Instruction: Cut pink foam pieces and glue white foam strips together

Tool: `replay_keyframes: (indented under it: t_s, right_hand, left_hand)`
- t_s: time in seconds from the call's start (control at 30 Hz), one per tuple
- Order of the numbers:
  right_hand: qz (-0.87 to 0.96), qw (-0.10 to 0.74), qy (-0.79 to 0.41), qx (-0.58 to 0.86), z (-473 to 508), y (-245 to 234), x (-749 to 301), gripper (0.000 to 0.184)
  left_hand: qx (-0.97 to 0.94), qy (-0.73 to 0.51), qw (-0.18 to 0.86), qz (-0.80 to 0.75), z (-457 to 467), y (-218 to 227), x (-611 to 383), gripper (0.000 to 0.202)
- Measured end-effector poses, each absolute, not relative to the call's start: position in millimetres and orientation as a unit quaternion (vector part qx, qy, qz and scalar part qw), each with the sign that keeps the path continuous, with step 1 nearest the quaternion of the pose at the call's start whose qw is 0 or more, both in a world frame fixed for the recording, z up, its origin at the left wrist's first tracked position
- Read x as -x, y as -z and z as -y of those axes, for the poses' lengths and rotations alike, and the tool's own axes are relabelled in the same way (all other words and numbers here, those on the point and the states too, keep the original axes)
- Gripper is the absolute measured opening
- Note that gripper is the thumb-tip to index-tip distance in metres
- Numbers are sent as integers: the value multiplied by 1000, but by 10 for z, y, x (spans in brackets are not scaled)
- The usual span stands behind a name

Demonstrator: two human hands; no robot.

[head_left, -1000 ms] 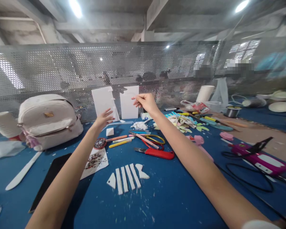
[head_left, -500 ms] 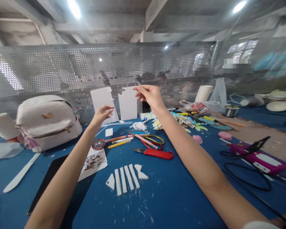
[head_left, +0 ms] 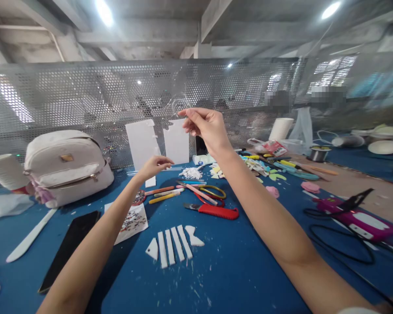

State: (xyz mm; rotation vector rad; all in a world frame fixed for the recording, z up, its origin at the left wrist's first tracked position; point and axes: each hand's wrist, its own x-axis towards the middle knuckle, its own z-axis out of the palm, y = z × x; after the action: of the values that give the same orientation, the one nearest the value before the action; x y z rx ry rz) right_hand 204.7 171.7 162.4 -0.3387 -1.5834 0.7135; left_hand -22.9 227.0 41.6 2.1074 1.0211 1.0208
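Observation:
Raised above the back of the table, my right hand (head_left: 208, 131) pinches a clear thin line (head_left: 180, 104), whose loose loops stand out faintly against the mesh. My left hand (head_left: 155, 166) hovers lower and to the left, fingers loosely stretched out; I make out nothing in it. Below both hands, white foam pieces (head_left: 170, 247) lie in a fish-skeleton shape: a head with a hole, several strips and a tail. Behind the hands lean two white foam boards (head_left: 177, 141), with notched edges.
Mid-table lie a red utility knife (head_left: 218, 212), scissors (head_left: 216, 192) and several markers (head_left: 165, 197). A backpack (head_left: 67, 170) and a black phone (head_left: 68, 248) are at left. A purple glue gun (head_left: 355, 218) with its cable and a wire spool (head_left: 319, 153) are at right.
My left hand has moved down and to the right. My right hand has risen slightly, and the clear loops now show more above its fingers.

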Motion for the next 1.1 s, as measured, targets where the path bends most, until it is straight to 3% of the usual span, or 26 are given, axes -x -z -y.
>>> replay_keyframes:
  t_s: [0.2, 0.67, 0.87, 1.1]
  right_hand:
    - [656, 691, -246, 176, -1850, -1611, -2144, 37]
    - [709, 613, -259, 234, -2181, -1347, -2122, 38]
    - [731, 577, -286, 227, -2168, -1321, -2113, 37]
    - [784, 465, -392, 124, -1838, -1448, -1998, 26]
  left_hand:
    - [-722, -504, 207, -426, -2275, -596, 611, 31]
    - [-695, -633, 57, -336, -1926, -1051, 446, 28]
    - [-725, -594, 8, -348, -1786, -1173, 404, 28]
    - [-798, -420, -51, -429, -1614, -1229, 251, 25]
